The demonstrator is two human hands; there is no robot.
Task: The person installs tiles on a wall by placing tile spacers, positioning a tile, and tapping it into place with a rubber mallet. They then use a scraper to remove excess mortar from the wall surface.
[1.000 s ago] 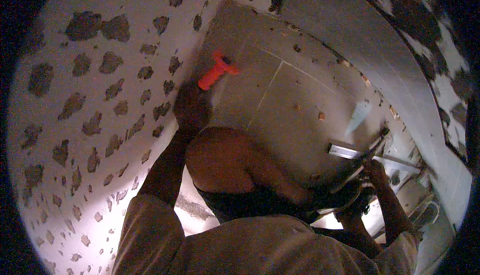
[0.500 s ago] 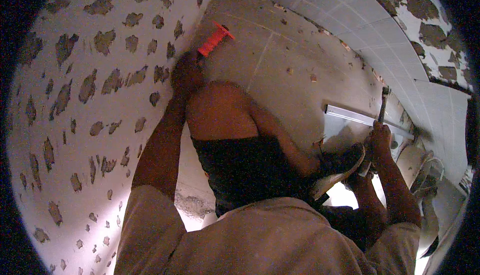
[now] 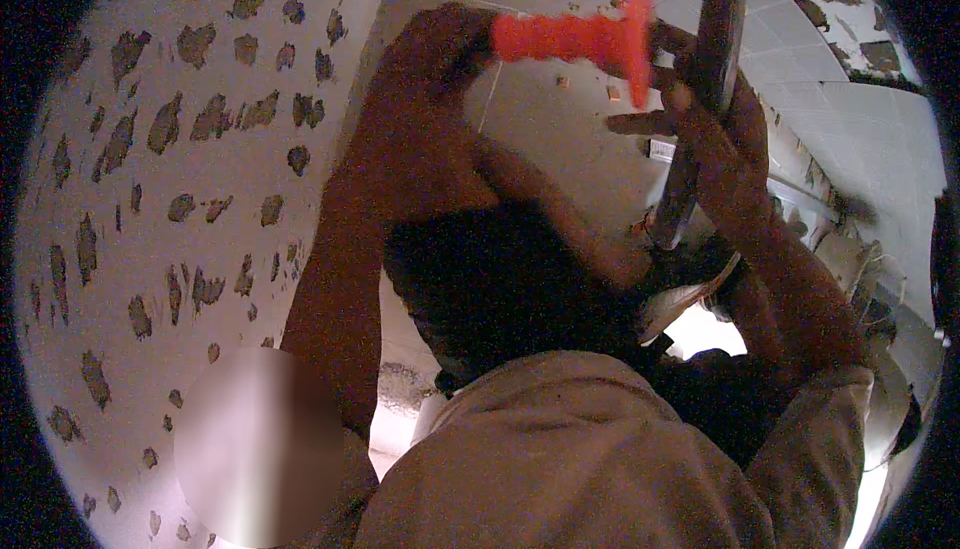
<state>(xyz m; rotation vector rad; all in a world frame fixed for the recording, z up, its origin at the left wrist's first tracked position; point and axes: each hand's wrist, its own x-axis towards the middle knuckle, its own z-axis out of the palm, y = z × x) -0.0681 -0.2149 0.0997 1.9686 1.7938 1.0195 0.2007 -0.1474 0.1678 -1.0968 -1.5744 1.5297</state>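
My left hand [image 3: 436,53] is closed on a tool with a red ribbed grip and flared guard [image 3: 560,39], held sideways toward my right hand. My right hand [image 3: 730,154] grips a long dark bar-like tool [image 3: 718,4], slanted across the view, with some fingers stretched toward the red guard. Its head or tip is cut off at the top edge. Whether the two tools touch is unclear. Beneath my arms is a bent bare leg [image 3: 540,209] with dark clothing.
A white wall with dark patches [image 3: 130,149] rises on the left, a tiled surface [image 3: 870,149] on the right. Between them lies a dusty grey floor [image 3: 550,119] with a metal straightedge [image 3: 800,199] partly hidden at the right. A blurred circle obscures the lower left.
My left hand has moved up, swinging the red-gripped tool rightward to lie level. My right hand has risen with the long dark tool, now close beside the red guard.
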